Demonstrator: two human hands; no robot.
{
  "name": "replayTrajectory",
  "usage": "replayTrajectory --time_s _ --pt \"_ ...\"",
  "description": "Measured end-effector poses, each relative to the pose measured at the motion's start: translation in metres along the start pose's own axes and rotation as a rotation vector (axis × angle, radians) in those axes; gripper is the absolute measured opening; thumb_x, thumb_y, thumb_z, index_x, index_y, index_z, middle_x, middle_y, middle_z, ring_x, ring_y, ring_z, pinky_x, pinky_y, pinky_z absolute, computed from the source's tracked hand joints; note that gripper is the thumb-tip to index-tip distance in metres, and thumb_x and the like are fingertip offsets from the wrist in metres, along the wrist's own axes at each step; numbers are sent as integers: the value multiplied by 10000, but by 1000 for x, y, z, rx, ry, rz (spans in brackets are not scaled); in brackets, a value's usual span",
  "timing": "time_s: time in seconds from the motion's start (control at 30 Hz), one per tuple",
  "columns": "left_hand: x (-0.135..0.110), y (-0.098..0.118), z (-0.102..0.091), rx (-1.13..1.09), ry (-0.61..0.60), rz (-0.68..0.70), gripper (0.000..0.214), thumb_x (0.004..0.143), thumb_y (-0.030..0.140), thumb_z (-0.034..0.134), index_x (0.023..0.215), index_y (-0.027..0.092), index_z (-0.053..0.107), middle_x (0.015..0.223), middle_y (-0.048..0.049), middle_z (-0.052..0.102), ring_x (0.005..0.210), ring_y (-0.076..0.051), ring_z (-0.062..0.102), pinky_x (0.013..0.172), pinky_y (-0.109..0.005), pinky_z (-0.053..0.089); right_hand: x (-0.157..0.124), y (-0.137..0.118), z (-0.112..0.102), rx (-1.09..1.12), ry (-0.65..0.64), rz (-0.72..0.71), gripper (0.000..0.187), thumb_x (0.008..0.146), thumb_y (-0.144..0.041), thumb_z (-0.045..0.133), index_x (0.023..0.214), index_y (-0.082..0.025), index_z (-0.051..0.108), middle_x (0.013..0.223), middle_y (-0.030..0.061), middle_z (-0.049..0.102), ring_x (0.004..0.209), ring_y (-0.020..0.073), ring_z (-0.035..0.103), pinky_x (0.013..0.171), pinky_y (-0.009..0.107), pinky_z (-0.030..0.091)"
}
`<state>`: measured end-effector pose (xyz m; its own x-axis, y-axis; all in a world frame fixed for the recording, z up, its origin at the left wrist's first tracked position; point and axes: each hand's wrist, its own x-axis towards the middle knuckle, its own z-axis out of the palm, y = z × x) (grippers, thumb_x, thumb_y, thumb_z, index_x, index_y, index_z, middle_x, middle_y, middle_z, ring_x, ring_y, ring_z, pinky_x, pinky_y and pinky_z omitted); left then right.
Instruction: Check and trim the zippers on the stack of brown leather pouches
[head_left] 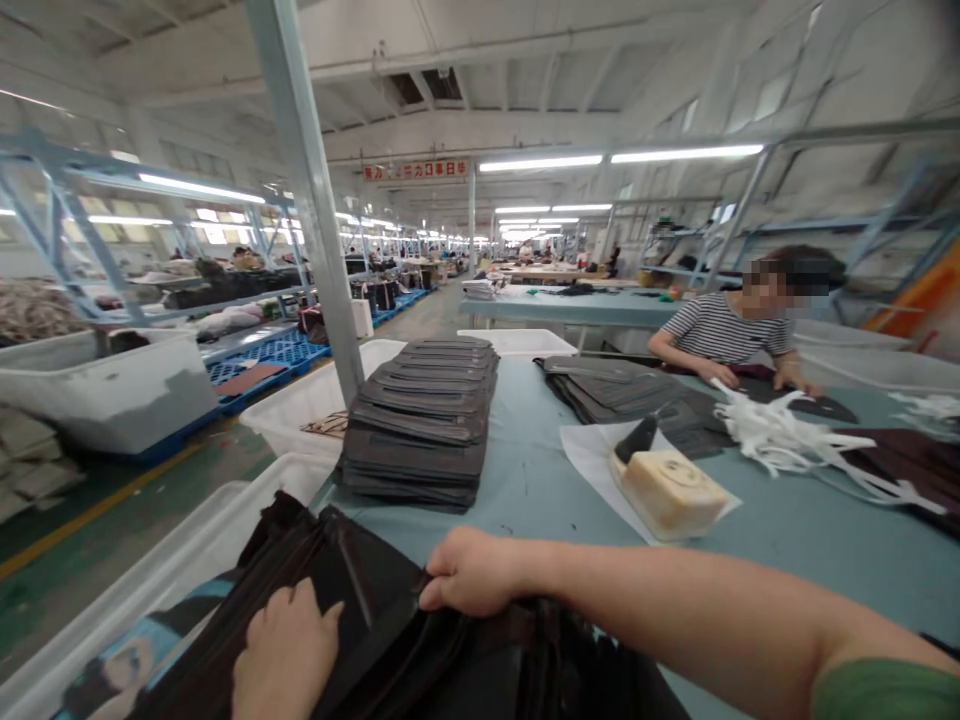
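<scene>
A loose pile of dark fabric pieces (379, 565) lies in front of me at the near edge of the table. My left hand (289, 645) rests on top of it, thumb spread away from the fingers. My right hand (472, 572) pinches the edge of one dark fabric piece between thumb and fingers. Beyond my hands stands a neat stack of dark grey fabric panels (420, 430), layered in overlapping bundles. To its right, a yellowish-white block (671, 492) with a dark-tipped object beside it sits on white paper (592, 465).
A metal post (315, 200) rises left of the table (525, 450). White bins (292, 470) stand along its left side. Across the table a co-worker in a striped shirt (727, 325) handles dark pieces near white straps (780, 425). More dark panels (622, 390) lie at the back.
</scene>
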<state>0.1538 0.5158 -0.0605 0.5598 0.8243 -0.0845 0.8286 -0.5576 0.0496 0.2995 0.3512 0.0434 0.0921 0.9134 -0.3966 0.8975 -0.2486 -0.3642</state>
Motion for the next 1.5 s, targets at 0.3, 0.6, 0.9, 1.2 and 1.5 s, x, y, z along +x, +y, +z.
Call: replayTrajectory --time_s 0.3,0.6,0.9,1.2,1.5 --pt "34 -30 17 -302 -118 -164 715 638 667 378 1067 105 482 1079 -190 542 1006 -348 516 857 -425 380 8 16 2 193 -37 -39 358 749 -471 471 808 -156 630 581 -29 475 575 107 475 468 173 344" --pt "2 -1 -16 -226 -9 74 413 769 393 342 1050 126 486 1018 -156 605 980 -293 552 872 -397 375 33 38 15 655 189 305 367 719 -516 468 581 -188 557 416 -59 363 326 76 320 340 214 288" --pt "-45 22 -65 -891 -403 492 522 646 171 518 1166 203 497 1080 20 605 961 -177 552 877 -243 391 84 42 2 840 158 -36 164 618 -178 607 780 -152 597 702 -25 574 590 58 517 547 161 432" --pt "-51 23 -53 -900 -331 493 399 763 212 412 1142 205 537 1105 18 598 1025 -173 522 932 -268 351 56 30 13 780 145 -65 120 672 -219 516 698 -137 600 535 -42 483 447 46 404 406 148 313" --pt "-63 40 -57 -533 -252 493 269 755 246 434 965 209 599 959 -36 643 893 -193 571 799 -273 413 26 20 15 886 45 19 276 614 -395 643 624 -136 547 446 -74 418 381 39 331 366 167 255"
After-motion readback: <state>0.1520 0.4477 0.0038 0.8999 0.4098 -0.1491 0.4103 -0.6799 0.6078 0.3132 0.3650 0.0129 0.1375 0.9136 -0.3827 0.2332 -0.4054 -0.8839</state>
